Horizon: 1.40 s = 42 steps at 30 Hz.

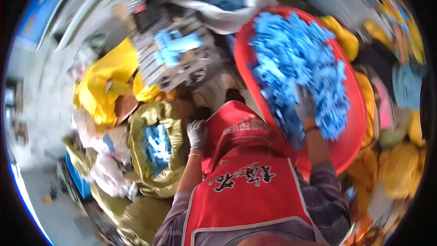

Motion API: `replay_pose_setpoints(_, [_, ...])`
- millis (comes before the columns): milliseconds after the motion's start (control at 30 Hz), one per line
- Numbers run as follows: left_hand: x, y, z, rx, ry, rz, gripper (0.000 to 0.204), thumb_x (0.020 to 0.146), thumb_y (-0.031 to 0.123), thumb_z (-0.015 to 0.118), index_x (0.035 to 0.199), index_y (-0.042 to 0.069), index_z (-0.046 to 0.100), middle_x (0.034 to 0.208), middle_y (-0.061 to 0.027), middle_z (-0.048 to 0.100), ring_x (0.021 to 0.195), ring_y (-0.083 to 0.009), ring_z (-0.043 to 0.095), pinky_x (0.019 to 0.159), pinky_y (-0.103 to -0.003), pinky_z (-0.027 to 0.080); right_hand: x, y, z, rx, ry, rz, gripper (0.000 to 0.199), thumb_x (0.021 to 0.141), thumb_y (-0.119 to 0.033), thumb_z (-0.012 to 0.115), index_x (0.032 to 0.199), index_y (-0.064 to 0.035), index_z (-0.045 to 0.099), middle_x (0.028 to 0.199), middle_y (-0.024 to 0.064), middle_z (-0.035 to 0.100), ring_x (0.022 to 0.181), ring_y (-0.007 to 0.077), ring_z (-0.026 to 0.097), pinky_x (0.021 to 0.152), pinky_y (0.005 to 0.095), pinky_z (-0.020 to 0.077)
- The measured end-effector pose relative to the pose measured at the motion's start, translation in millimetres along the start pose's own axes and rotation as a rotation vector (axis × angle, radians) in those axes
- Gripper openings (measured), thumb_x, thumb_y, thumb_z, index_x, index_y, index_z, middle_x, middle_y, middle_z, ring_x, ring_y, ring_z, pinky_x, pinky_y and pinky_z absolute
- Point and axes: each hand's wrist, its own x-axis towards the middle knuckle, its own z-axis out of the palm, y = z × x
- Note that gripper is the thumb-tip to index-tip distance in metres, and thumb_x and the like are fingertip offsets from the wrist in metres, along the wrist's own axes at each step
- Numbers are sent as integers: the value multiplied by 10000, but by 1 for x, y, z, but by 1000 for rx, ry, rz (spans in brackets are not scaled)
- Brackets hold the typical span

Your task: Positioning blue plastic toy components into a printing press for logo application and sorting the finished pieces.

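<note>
My right hand [306, 104], in a pale glove, reaches into a heap of light blue strip-like pieces [291, 59] that fills a large red oval tub [357, 109]. Its fingers blur into the pieces, so their grip is not clear. My left hand [197, 135], in a whitish glove, rests at the edge of my red apron [255, 177] by my knee, fingers stretched out and nothing visible in them. Just left of it stands an olive woven sack [136, 132], its mouth open, with blue and white pieces [158, 148] inside.
Ahead is a grey slatted surface [150, 70] carrying a few flat blue pieces [175, 45]. A white sack [218, 18] of blue material stands beyond. Yellow sacks [107, 84] lie at left, and more yellow bags [400, 168] line the right. A white plastic bag [107, 173] sits at lower left.
</note>
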Motion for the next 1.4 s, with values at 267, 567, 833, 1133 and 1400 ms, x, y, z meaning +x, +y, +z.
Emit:
replay_pose_setpoints(267, [-28,10,-25,-281,36,-199,290,848,181,684,1125,96,695,1142,-122,689,1121,-327,614,1030,-422,449,-7,13,-19,214,-68,285,783,867,-141,690,1537,-56,295,1517,232,406,1342,411,461,1076,452,422])
replay_pose_setpoints(567, [87,51,-197,-252,488,-12,285,885,67,666,1168,29,666,1169,-164,683,1078,-353,641,946,-402,507,37,-47,-36,826,55,282,612,937,-49,619,1493,4,370,1472,157,459,1287,241,497,1056,331,406])
replay_pose_setpoints(833, [225,78,-264,-174,357,304,349,842,176,714,1166,55,666,1189,-160,660,1112,-367,608,967,-425,476,98,-113,-83,1026,52,-45,557,924,-22,587,1459,-8,430,1410,110,503,1272,197,495,1084,325,384])
replay_pose_setpoints(1133, [200,48,-267,-421,612,89,332,861,84,721,1183,20,666,1166,-117,702,1017,-206,682,891,-320,533,201,-226,-131,1058,0,-450,495,908,-31,627,1389,-9,512,1364,122,568,1209,220,559,1062,332,416])
replay_pose_setpoints(1400, [38,-33,-245,-373,735,-442,274,903,116,705,1158,21,676,1095,-80,718,918,-146,664,842,-295,537,254,-311,-127,623,-126,-901,513,840,-42,670,1344,-61,573,1375,171,548,1269,355,528,1079,396,430])
